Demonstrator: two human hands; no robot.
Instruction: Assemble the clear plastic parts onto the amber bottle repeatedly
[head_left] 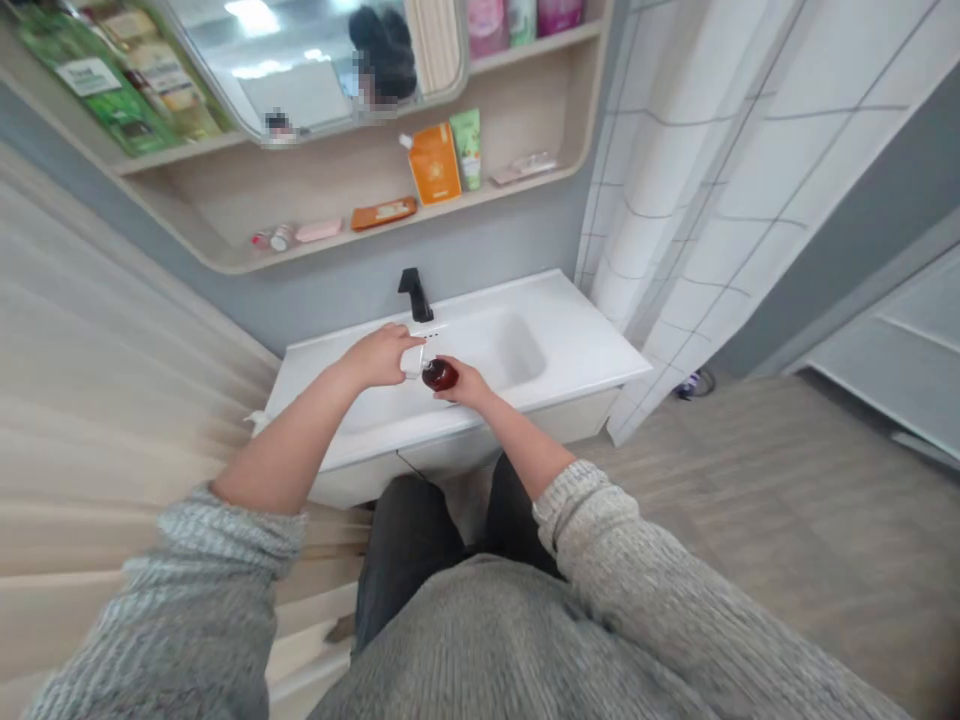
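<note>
Dark red-brown, glossy rounded bottle held over the white rectangular sink basin, fingers of the right grip wrapped around its side. Left grip pinches a small white object, form unclear, just beside the bottle; angular matte-black faucet stands behind both.

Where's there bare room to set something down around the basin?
The countertop right of the basin looks bare, bordered by the grid-patterned curtain; the basin's right end does too. Crowded: before the black faucet, where left hand, white item, right hand and dark bottle bunch together; and the lower shelf's middle, with orange pouch and green tube side by side.
</note>
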